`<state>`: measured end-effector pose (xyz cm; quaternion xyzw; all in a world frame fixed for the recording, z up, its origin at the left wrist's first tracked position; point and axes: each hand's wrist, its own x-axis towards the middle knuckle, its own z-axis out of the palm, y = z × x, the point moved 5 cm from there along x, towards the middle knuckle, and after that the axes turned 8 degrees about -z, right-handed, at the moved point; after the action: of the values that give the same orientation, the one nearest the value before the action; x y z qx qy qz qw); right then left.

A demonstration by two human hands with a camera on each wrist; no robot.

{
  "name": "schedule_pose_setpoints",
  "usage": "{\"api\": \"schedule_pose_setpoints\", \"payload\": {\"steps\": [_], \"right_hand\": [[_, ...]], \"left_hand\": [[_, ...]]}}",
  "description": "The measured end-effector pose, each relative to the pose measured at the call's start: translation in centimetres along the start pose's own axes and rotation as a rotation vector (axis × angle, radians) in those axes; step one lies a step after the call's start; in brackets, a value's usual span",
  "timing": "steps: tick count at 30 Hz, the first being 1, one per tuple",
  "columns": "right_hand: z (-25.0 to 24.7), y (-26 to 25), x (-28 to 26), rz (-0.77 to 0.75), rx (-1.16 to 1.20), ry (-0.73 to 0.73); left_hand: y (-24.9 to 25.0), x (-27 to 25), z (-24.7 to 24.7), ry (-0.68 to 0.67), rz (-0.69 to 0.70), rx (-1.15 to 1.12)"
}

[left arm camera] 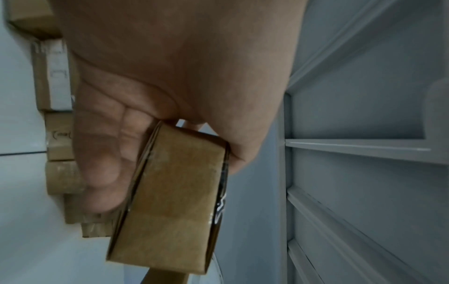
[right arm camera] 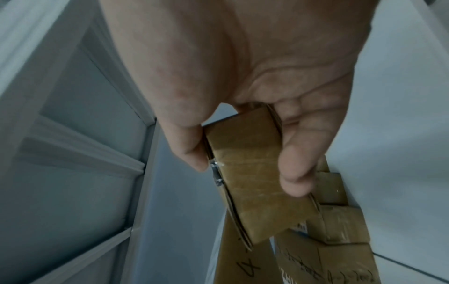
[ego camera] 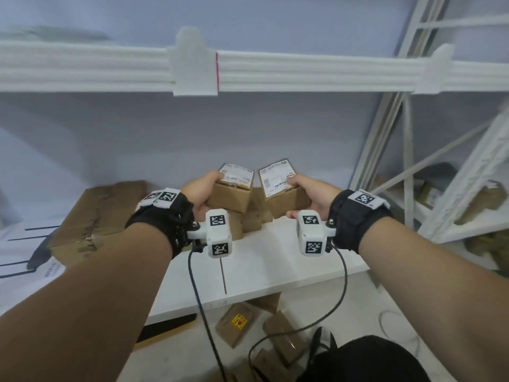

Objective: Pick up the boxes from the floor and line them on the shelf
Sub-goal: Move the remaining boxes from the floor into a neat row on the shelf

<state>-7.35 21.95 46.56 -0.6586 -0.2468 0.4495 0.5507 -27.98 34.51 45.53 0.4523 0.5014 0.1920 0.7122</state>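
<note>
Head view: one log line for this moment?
left hand: holds box | right hand: holds second box | both above shelf | more boxes on floor

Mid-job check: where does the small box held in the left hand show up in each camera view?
Head: the left-hand box sits just left of centre, above the shelf board.
Left wrist: it fills the lower centre, pinched by the left hand.
Right wrist: I cannot make it out.
Shared landmark: the row of boxes on the shelf.
</note>
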Motion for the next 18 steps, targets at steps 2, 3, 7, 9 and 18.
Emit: {"api": "schedule_pose_setpoints", "payload": {"steps": [2, 3, 7, 9, 18], "right_hand": [[-1.1, 0.2, 1.8, 0.021, 0.037, 0.011], [-1.6, 0.3, 2.4, 0.022, 0.067, 0.019], [-4.2, 0.7, 5.8, -0.007, 0.1, 0.052], [-5.5, 1.0, 7.8, -0.026, 0.056, 0.087], [-11.1, 6.0, 21.9, 0.02, -0.201, 0.205]], "left_hand": [[0.6, 2.2, 1.1, -0.002, 0.007, 0.02], [0.8, 2.9, 1.6, -0.007, 0.008, 0.017], [1.0, 7.0, 3.1, 0.015, 0.034, 0.015], [1.0, 9.0, 3.2, 0.069, 0.07, 0.018], [1.3, 15.3, 6.2, 0.08, 0.059, -0.046]]}}
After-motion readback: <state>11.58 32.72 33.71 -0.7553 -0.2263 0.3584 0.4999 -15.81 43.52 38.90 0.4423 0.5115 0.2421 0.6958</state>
